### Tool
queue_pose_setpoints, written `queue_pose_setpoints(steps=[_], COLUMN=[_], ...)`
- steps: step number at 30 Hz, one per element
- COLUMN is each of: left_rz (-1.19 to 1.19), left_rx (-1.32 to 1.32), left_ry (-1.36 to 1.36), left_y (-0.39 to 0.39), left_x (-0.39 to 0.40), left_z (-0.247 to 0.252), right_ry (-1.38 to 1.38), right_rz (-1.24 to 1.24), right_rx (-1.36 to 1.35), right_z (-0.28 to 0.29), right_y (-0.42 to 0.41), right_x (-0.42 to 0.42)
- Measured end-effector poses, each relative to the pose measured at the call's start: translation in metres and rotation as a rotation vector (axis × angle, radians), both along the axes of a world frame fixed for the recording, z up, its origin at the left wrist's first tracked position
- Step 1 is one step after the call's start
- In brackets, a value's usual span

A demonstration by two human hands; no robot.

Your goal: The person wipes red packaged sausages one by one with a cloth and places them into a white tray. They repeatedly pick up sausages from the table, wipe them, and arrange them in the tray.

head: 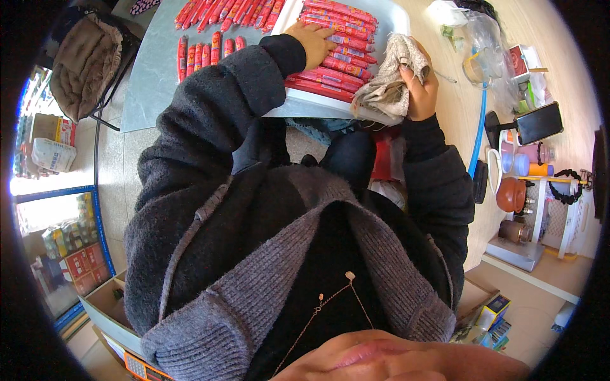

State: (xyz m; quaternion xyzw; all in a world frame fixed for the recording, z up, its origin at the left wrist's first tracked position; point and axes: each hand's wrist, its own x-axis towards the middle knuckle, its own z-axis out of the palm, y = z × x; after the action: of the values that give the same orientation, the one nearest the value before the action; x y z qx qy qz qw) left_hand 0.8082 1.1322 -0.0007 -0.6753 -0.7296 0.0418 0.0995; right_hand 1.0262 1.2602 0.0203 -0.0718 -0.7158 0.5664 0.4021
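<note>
A white plastic tray (402, 19) holds a column of red-wrapped sausage sticks (350, 64), laid side by side. My left hand (312, 45) lies over the left part of these sticks, its fingers apart and touching the wrappers. My right hand (421, 88) grips a crumpled, stained beige cloth (391, 78) at the tray's right edge. Part of the cloth covers the near right corner of the tray. Beyond my left forearm, more red sticks (231, 12) lie in a row on the grey tabletop (152, 62), with a shorter row (205, 55) nearer me.
On the wooden counter (443, 128) to the right are a glass mug (479, 66), plastic bags, a phone (540, 123) on a stand and a brown pot (511, 195). A padded chair (86, 66) stands at the left. An open drawer (102, 297) is at lower left.
</note>
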Motion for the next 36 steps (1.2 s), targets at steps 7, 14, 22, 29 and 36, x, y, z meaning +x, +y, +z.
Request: queue_pose_setpoints(steps=[7,14,22,29,36], left_rz=[0.201,0.126,-0.427,-0.002,1.129], left_rx=[-0.039,0.053,0.0,1.004,0.485], left_ry=[0.113,0.007,-0.53,-0.366,-0.171], left_y=[-0.002,-0.001,-0.006,-0.05,-0.209], left_x=[0.003,0.002,0.008,-0.041,-0.12], left_z=[0.018,0.02,0.011,0.027,-0.036], right_ry=[-0.006,-0.019,-0.028,-0.052,-0.059], right_rz=[-0.011,-0.004,0.004,-0.024,-0.002], right_rx=[0.025,0.018,0.017,0.09,0.065], right_z=[0.003,0.005,0.002,0.002,0.002], right_y=[-0.002,-0.004,-0.003,0.004,-0.001], right_x=[0.001,0.0,0.0,0.006,0.0])
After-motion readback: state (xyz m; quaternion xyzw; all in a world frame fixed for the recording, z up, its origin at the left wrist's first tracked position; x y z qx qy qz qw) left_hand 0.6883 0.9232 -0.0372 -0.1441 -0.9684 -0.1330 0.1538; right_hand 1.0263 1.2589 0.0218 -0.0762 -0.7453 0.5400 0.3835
